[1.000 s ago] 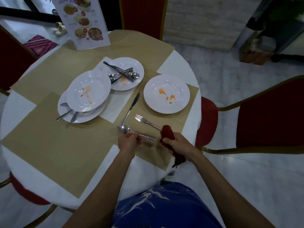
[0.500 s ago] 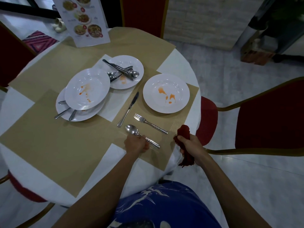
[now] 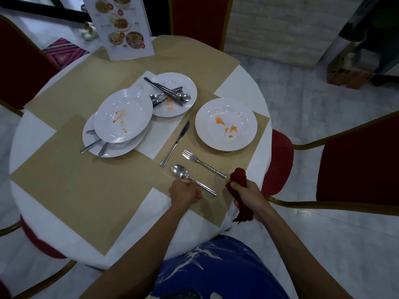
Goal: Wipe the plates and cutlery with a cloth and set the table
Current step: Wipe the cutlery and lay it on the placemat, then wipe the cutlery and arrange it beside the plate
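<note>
My left hand [image 3: 184, 192] has its fingers curled at the handle of a spoon [image 3: 191, 179] that lies on the tan placemat [image 3: 218, 167]. A fork [image 3: 203, 163] and a knife [image 3: 176, 143] lie beside it on the same mat. My right hand [image 3: 248, 194] grips a dark red cloth [image 3: 239, 182] at the table's near right edge. A white plate [image 3: 226, 124] with orange sauce spots sits at the mat's far end. Further left, a stained plate [image 3: 123, 115] is stacked on another with cutlery between them, and a third plate [image 3: 172, 94] carries a pile of cutlery [image 3: 167, 92].
A standing menu card [image 3: 122, 26] is at the table's far side. Red chairs with gold frames surround the round table [image 3: 32, 126], one close on the right [image 3: 354, 160]. More tan placemats cover the left half [image 3: 71, 182].
My left hand brought the spoon toward me and laid it below the fork. My right hand, with the cloth, pulled away from the cutlery to the right.
</note>
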A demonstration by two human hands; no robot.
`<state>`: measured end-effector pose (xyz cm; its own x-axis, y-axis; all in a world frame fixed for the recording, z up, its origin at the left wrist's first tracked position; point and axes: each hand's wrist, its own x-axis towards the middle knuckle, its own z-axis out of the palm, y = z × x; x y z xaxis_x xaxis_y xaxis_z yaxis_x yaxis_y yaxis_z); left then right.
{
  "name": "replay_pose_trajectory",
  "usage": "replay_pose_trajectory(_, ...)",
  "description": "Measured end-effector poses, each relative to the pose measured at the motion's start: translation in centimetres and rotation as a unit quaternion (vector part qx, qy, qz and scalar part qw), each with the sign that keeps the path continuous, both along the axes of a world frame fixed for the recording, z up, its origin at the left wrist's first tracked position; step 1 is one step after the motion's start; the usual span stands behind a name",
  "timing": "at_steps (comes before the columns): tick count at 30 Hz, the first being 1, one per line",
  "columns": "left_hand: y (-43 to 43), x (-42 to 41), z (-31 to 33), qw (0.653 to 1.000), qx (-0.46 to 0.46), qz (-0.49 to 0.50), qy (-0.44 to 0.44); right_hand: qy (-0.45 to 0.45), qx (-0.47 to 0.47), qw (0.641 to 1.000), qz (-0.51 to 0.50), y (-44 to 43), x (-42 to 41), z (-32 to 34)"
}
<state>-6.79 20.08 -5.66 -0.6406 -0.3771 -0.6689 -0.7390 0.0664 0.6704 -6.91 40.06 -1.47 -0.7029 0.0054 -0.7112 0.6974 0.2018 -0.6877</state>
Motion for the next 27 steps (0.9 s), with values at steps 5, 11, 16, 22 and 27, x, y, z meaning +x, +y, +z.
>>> replay_pose_trajectory(5, -4.3, -2.0, 2.0, 0.982, -0.165, -0.080, 0.048, -0.002, -0.014, 1.000, -0.016, -0.7, -0.5, 0.1)
replay_pose_trajectory(11, -8.9, -9.0, 2.0, 0.951, -0.268, -0.135, 0.075, -0.008, -0.067, 0.997, -0.031, -2.3, -1.7, 1.9)
replay_pose_trajectory(16, -9.6, -10.6, 0.0, 0.918, -0.317, -0.237, 0.003, -0.054, -0.228, 0.970, -0.063, -3.1, -2.3, 3.9)
replay_pose_trajectory(22, -10.4, -11.5, 0.4, 0.897, -0.310, -0.314, -0.021, -0.035, -0.205, 0.978, -0.033, -2.8, -2.3, 4.7)
replay_pose_trajectory(27, -11.2, -10.7, 4.3, 0.961, -0.131, -0.245, 0.007, -0.074, -0.297, 0.938, -0.160, -3.2, -1.8, 5.4)
